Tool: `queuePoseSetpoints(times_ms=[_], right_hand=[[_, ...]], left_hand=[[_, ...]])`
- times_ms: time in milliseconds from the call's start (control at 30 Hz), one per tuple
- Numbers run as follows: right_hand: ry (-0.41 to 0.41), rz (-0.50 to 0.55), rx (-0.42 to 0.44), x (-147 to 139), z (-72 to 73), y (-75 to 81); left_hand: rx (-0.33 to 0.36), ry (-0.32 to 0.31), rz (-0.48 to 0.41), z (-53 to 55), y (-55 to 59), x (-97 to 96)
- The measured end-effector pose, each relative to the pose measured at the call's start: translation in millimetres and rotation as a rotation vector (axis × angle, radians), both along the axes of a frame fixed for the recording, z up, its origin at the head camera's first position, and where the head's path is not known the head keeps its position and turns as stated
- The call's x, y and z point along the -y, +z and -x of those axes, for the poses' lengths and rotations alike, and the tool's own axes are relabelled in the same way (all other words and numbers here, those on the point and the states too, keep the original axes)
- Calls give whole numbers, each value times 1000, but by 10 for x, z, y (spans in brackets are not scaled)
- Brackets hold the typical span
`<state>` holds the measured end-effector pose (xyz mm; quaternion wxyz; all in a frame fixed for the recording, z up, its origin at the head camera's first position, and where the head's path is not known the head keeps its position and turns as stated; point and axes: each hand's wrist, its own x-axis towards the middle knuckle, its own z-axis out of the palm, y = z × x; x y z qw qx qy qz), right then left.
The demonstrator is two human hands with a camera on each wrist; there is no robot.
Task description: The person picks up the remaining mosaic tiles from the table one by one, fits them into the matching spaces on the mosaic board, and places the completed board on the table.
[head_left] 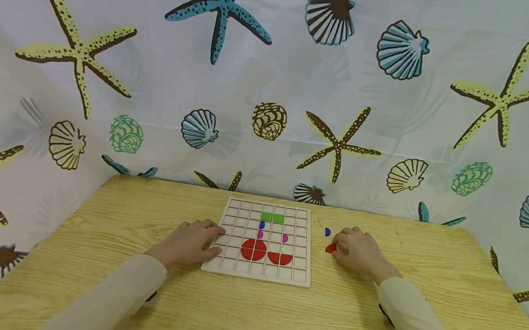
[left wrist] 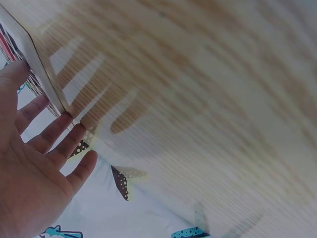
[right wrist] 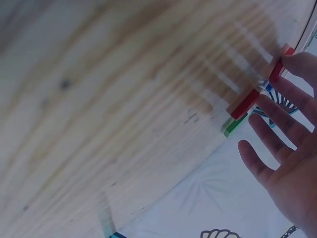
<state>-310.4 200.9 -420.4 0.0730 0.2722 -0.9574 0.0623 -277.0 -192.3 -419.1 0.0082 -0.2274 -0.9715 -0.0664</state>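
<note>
A white grid board (head_left: 230, 265) lies on the table with colored pieces on it: green squares (head_left: 272, 217), a blue half-disc (head_left: 262, 225), pink half-discs (head_left: 285, 239), a red disc (head_left: 246, 253) of quarter pieces and a red half-disc (head_left: 285, 258). My left hand (head_left: 192, 241) rests at the board's left edge, fingers extended and spread. Right of the board, my right hand (head_left: 359, 250) pinches a red quarter piece (head_left: 330, 248) between thumb and forefinger, close over the table. The right wrist view shows this red piece (right wrist: 281, 64) at the thumb, other fingers loosely extended.
Another blue half-disc (head_left: 327, 232) lies beyond the right hand's fingertips. In the right wrist view, a second red piece (right wrist: 242, 105) and a green piece (right wrist: 235, 125) lie near the fingers. A curtain (head_left: 255, 164) printed with shells and starfish hangs behind the wooden table (head_left: 238, 318).
</note>
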Motion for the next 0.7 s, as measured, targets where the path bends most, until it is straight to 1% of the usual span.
queuePoseSetpoints(times_ms=[267, 500, 700], right_hand=[[3, 7, -8, 5, 18, -7], [-25, 15, -4, 54, 11, 35], [-10, -22, -33, 124, 9, 64]], left_hand=[[8, 7, 1, 10, -9, 5], [11, 8, 0, 13, -10, 7], [21, 8, -8, -2, 10, 3]])
